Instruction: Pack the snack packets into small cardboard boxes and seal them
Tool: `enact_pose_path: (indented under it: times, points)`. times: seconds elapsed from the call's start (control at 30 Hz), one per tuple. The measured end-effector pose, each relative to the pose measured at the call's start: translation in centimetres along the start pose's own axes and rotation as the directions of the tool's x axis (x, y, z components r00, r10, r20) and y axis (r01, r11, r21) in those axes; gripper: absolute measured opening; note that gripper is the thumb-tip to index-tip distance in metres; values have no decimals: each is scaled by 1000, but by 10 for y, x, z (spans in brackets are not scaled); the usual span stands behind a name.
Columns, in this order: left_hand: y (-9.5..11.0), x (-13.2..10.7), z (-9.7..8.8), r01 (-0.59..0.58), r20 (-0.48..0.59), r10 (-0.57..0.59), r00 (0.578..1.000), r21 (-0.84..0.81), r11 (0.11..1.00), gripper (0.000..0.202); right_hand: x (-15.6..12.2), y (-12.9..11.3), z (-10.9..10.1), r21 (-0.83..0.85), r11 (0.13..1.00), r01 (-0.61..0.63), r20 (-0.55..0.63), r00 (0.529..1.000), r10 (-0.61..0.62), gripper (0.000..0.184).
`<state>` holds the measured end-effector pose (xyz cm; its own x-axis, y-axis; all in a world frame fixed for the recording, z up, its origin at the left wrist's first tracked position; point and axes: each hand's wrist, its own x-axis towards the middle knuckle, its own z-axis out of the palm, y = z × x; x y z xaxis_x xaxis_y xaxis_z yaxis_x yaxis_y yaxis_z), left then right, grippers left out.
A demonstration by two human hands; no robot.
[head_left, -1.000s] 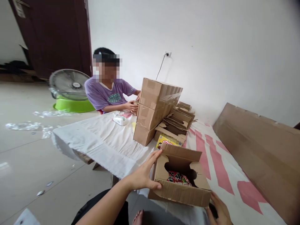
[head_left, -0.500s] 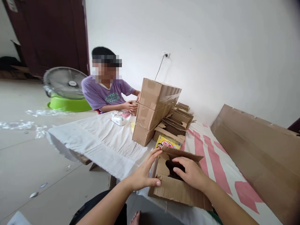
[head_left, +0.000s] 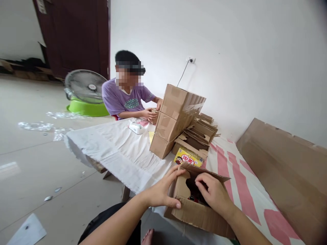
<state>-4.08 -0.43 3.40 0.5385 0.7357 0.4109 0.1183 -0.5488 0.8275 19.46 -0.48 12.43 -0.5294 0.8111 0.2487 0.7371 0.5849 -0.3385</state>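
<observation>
An open cardboard box (head_left: 204,217) sits at the near table edge, its flaps standing out around a dark opening. Something dark with red and white bits shows inside; its kind is unclear. My left hand (head_left: 163,189) spans the box's left end, fingers at the far flap's corner and thumb by the near flap, gripping it. Over the opening, my right hand (head_left: 213,192) is closed, thumb and index tips together; whatever they hold, if anything, is hidden. Just beyond the box lies a yellow printed package (head_left: 188,157).
Taped cardboard boxes (head_left: 168,126) are stacked behind, with several open boxes (head_left: 194,141) alongside. A large cardboard sheet (head_left: 281,170) leans at right. Across the cloth-covered table (head_left: 114,143), a person (head_left: 127,98) handles a small box (head_left: 154,116) near a white device (head_left: 136,127).
My right hand's thumb and index have drawn together over the opening, and more of the contents shows. My left hand stays on the box. The camera view has shifted left.
</observation>
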Motion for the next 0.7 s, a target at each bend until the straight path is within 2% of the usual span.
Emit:
enact_pose_path:
  times: [0.07, 0.1, 0.17, 0.27, 0.37, 0.43, 0.5, 0.57, 0.63, 0.67, 0.7]
  points:
    - [1, 1, 0, 19, -8, -19, 1000, -4, 1000, 107, 5, 2, -6, -59, 993, 98, -172, 979, -107, 21]
    - [1, 1, 0, 31, -17, -31, 999, 0, 1000, 107, 9, 5, -8, -106, 988, 116, -212, 968, -136, 26]
    - [1, 1, 0, 45, -39, -45, 998, 12, 999, 107, 16, 15, -10, -206, 975, 83, -207, 970, -126, 41]
    - [1, -1, 0, 54, -46, -53, 998, 24, 998, 110, 22, 32, -4, -338, 941, -5, -125, 991, -39, 54]
    - [1, -2, -1, 63, -27, -63, 998, 28, 998, 112, 15, 35, 4, -442, 897, -8, -180, 980, -80, 65]
    - [1, -2, -2, 47, -32, -46, 998, 30, 998, 113, 3, 20, 6, -478, 875, 82, -226, 950, -213, 67]
    - [0, -2, -2, 16, -53, -14, 998, 35, 999, 114, -10, -6, 5, -480, 843, 241, -202, 905, -374, 65]
    - [-2, -1, -1, -10, -72, 13, 997, 37, 999, 112, -18, -36, 2, -435, 794, 425, -106, 851, -514, 66]
    - [-4, 0, 0, -16, -76, 18, 997, 35, 999, 109, -15, -57, -2, -347, 746, 568, 8, 798, -603, 65]
    - [-4, 1, 0, -9, -74, 12, 997, 32, 999, 109, -11, -62, -3, -286, 745, 602, 48, 786, -616, 63]
    - [-4, 1, 0, 1, -70, 1, 998, 29, 1000, 110, -5, -62, -5, -218, 769, 601, 69, 796, -602, 58]
